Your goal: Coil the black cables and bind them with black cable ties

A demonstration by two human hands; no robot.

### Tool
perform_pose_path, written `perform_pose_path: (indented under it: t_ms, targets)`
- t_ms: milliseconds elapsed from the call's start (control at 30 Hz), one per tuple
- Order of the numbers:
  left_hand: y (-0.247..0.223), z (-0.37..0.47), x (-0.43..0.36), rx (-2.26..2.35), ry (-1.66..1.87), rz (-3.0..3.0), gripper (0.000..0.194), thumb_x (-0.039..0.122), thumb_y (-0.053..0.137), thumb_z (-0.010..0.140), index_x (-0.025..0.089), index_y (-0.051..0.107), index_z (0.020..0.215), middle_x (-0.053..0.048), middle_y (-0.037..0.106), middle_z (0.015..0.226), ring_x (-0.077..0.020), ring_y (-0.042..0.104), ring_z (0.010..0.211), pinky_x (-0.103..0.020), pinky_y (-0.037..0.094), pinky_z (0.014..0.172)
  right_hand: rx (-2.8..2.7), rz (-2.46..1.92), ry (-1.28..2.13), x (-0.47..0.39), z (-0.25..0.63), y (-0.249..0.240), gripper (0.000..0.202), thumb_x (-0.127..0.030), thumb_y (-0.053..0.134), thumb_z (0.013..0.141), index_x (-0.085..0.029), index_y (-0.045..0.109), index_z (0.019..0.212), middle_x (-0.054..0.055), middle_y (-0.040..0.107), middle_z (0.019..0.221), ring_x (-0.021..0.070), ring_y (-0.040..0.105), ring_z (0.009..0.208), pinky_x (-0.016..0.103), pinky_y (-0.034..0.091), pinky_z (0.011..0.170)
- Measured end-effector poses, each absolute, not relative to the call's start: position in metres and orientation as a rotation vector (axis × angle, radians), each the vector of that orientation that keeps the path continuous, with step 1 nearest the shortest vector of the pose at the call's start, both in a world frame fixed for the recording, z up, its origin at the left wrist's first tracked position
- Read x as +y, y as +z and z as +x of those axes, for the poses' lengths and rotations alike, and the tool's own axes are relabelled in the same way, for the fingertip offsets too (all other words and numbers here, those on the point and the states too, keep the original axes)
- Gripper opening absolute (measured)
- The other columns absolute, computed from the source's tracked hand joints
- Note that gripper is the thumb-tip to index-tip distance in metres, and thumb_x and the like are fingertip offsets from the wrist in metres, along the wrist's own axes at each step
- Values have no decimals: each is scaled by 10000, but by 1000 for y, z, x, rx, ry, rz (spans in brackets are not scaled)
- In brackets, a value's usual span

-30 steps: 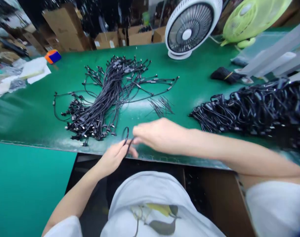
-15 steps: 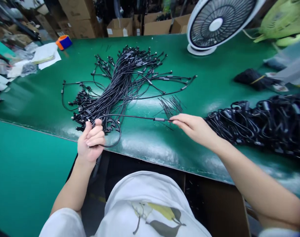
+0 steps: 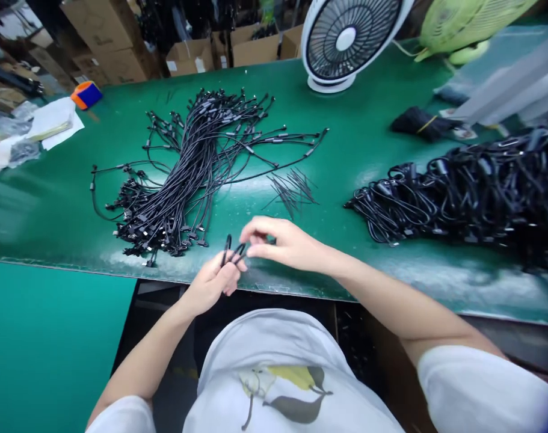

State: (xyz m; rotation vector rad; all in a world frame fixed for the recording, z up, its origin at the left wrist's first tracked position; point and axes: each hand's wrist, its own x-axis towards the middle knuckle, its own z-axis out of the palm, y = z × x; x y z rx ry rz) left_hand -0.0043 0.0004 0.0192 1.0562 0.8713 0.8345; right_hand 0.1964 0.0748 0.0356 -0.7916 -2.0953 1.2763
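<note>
A black cable [image 3: 229, 243], bent into small loops, is gripped in my left hand [image 3: 210, 284] over the table's front edge. My right hand [image 3: 286, 242] is close beside it, thumb and fingers pinched at the looped cable; its tip is partly hidden. Beyond my left hand lies a heap of loose black cables [image 3: 196, 153], with connectors bunched at both ends. Thin black wire ties [image 3: 292, 187] are scattered on the table just past my right hand. Further right, a long pile of coiled black cables [image 3: 458, 192] rests on the tabletop.
The green table [image 3: 274, 282] has a curved front edge close to my body. A white fan [image 3: 346, 39] stands at the back, with a yellow-green fan [image 3: 463, 27] to its right. An orange and blue tape roll [image 3: 86, 95] and papers [image 3: 52, 123] lie at the left.
The stretched cable is now gathered into small loops. My right hand has come left to my left hand, which has moved right. The view has shifted slightly right.
</note>
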Motion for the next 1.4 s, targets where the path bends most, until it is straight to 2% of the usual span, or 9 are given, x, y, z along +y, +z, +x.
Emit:
perform_pose_path:
  t_ms: [100, 300, 400, 533, 633, 733, 867, 1033, 1400]
  targets:
    - [23, -1, 4, 799, 926, 857, 366, 545, 638, 843, 197, 523, 837, 94, 296, 538, -62, 217, 403, -196, 262, 402, -1518, -780, 1626, 68, 181, 7, 496, -668, 482, 865, -189, 608, 872, 14, 592, 761, 141, 569, 785, 289, 467, 798]
    - [-4, 7, 1, 944, 976, 1003, 443, 595, 508, 902, 193, 433, 732, 47, 396, 611, -124, 494, 600, -324, 450, 731, -786, -802, 1955, 54, 156, -6, 468, -579, 684, 775, -170, 482, 673, -114, 198, 516, 36, 136, 445, 183, 197, 416]
    - [-22, 8, -2, 1058, 965, 1132, 416, 606, 436, 926, 204, 410, 825, 66, 377, 622, -112, 429, 563, -311, 424, 688, -714, -752, 1926, 51, 149, -2, 450, -544, 732, 741, -162, 499, 689, -90, 303, 568, 29, 211, 466, 170, 229, 425]
    - [-28, 9, 1, 1244, 751, 1355, 479, 464, 730, 775, 179, 468, 1057, 53, 446, 694, -125, 436, 601, -273, 390, 600, -911, -762, 1817, 37, 143, -8, 381, -540, 669, 797, -177, 553, 822, 32, 573, 932, 83, 520, 694, 189, 413, 527]
    - [-27, 14, 3, 1304, 525, 1411, 342, 346, 735, 757, 148, 561, 975, 26, 492, 681, -157, 494, 629, -283, 385, 593, -969, -728, 1802, 30, 142, -11, 333, -435, 708, 791, -207, 482, 881, 35, 599, 1058, 101, 589, 785, 188, 447, 561]
    - [-29, 21, 2, 1219, 432, 1326, 240, 361, 616, 833, 146, 573, 735, -12, 541, 644, -182, 548, 641, -309, 410, 632, -816, -747, 1893, 35, 142, -9, 319, -397, 687, 816, -225, 434, 907, -70, 527, 716, 38, 429, 489, 140, 301, 425]
    - [-28, 27, 0, 993, 527, 1102, 317, 443, 634, 838, 133, 615, 771, -53, 620, 754, -192, 582, 767, -328, 448, 763, -791, -741, 1949, 48, 145, -3, 269, -454, 572, 896, -200, 485, 894, -110, 337, 572, 16, 218, 408, 125, 154, 377]
    - [-17, 31, -1, 721, 560, 537, 440, 579, 583, 858, 139, 578, 868, 11, 512, 673, -114, 483, 589, -353, 500, 752, -903, -748, 2022, 60, 152, -1, 276, -435, 512, 940, -180, 482, 840, -108, 282, 574, 13, 172, 418, 109, 156, 367]
    - [-19, 41, -5, 581, 654, 170, 226, 308, 707, 824, 99, 630, 863, 9, 431, 660, -91, 446, 584, -209, 417, 569, -973, -622, 2033, 65, 162, -13, 446, -613, 545, 867, -191, 424, 788, -103, 350, 611, -4, 276, 365, 105, 209, 311]
